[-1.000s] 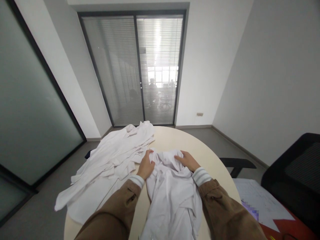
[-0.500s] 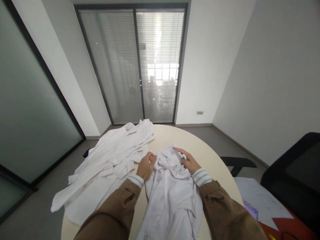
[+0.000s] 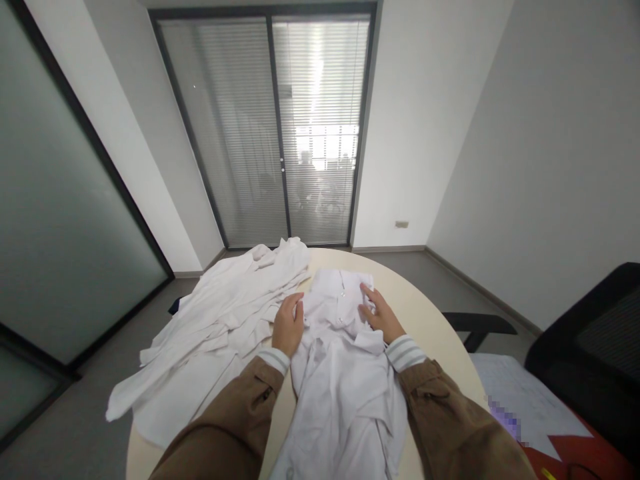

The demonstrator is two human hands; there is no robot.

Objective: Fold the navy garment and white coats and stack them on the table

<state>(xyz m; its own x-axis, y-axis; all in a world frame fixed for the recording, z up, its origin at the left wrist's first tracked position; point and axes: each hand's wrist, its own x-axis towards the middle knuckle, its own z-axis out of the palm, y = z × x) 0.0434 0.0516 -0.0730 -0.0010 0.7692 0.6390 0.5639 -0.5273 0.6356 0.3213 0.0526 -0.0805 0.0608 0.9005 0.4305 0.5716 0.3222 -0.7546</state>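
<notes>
Shirt lies lengthwise between your two hands

In the head view, the white shirt (image 3: 345,380) lies on the desk (image 3: 430,333) straight ahead of you, its long axis running from just past your fingertips back toward your body and out of the bottom edge. Your left hand (image 3: 289,325) sits at its left side, fingers lightly curled; your right hand (image 3: 385,319) sits at its right side, thumb and fingers parted. You can't tell whether either pinches cloth. Neither hand is clearly nearer: they flank the far, buttoned end. The pile of white clothes (image 3: 220,307) lies just beside your left hand.
</notes>
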